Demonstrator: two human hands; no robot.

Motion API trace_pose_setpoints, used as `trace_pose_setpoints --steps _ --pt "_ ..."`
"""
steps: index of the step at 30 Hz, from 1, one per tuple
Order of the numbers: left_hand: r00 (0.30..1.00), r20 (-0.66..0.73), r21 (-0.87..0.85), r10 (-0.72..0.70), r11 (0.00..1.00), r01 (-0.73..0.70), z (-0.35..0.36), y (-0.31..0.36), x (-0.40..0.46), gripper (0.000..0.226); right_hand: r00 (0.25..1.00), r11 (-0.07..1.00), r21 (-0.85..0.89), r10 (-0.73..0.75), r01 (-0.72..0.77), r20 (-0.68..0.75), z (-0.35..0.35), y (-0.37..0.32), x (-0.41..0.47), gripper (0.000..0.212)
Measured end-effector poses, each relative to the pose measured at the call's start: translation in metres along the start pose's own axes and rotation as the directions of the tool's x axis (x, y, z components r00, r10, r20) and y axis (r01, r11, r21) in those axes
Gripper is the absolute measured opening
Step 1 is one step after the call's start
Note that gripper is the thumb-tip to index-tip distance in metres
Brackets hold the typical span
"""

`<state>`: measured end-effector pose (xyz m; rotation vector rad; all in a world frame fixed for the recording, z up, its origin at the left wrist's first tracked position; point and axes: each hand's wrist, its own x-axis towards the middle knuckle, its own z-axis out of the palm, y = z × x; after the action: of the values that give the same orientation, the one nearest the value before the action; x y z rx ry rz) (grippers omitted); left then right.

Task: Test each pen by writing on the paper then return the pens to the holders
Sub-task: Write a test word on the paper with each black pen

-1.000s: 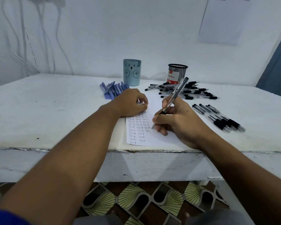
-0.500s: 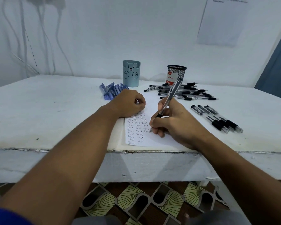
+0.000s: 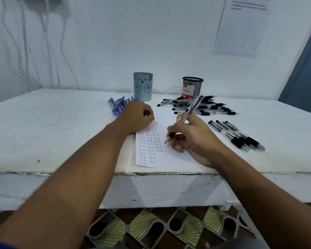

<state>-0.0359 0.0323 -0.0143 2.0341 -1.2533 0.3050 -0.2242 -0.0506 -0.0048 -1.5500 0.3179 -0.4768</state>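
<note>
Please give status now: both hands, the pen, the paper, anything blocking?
Right hand grips pen, tip at paper. Left hand fisted, pinning paper's top. Holders behind, no pens visible inside. Nothing blocking.

A plain room set up as a writing desk, likely a home or small office. A worn white table [image 3: 43, 133] stands against a bare white wall [image 3: 133, 42] with hanging cables [image 3: 25, 51] and a printed notice [image 3: 241, 26]. 2 pen holders [image 3: 143, 86] stand at the back; patterned tiles [image 3: 151, 229] cover the floor.
</note>
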Motion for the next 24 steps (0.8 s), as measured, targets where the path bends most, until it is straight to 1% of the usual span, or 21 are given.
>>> trace_pose_setpoints --steps 1,2,5,7,9,11,14,16,24 --pt "1.0 -0.011 0.0 -0.006 1.0 0.006 -0.0002 -0.0002 -0.0001 0.014 0.999 0.999 0.035 0.028 -0.028 -0.017 0.0001 -0.0011 0.0003 0.017" --pt "1.0 -0.019 0.0 -0.013 1.0 0.013 -0.0003 -0.0003 -0.0004 0.014 0.997 0.995 0.084 0.062 -0.059 -0.037 -0.0003 -0.0022 0.0005 0.019" --pt "0.999 -0.028 -0.005 -0.029 1.0 0.029 -0.0007 0.0 -0.0005 0.013 0.987 0.969 0.221 0.134 -0.112 -0.084 -0.002 -0.0051 0.0003 0.04" --pt "0.999 -0.026 -0.012 -0.041 0.999 0.041 -0.0014 0.0013 -0.0007 0.014 0.987 0.965 0.238 0.136 -0.112 -0.087 -0.0028 -0.0054 -0.0002 0.046" --pt "0.999 -0.025 -0.015 -0.045 0.999 0.045 -0.0019 0.002 -0.001 0.014 0.989 0.966 0.238 0.122 -0.098 -0.086 -0.0019 -0.0057 -0.0008 0.048" --pt "0.999 -0.023 -0.018 -0.046 0.999 0.046 -0.002 0.0022 -0.0012 0.014 0.99 0.967 0.244 0.105 -0.079 -0.095 -0.001 -0.0056 -0.001 0.042" --pt "0.998 -0.017 -0.026 -0.054 0.998 0.054 -0.0025 0.0019 -0.0017 0.014 0.991 0.97 0.24 0.06 -0.03 -0.118 0.0007 -0.0047 -0.0018 0.024" --pt "0.998 -0.016 -0.031 -0.055 0.998 0.055 -0.0027 0.0021 -0.0022 0.014 0.992 0.975 0.222 0.029 -0.001 -0.126 0.001 -0.004 -0.0019 0.018" --pt "0.996 -0.012 -0.054 -0.085 0.995 0.084 -0.0032 0.0027 -0.0025 0.014 0.985 0.974 0.221 -0.019 0.057 -0.171 -0.0002 -0.0028 -0.0008 0.02"
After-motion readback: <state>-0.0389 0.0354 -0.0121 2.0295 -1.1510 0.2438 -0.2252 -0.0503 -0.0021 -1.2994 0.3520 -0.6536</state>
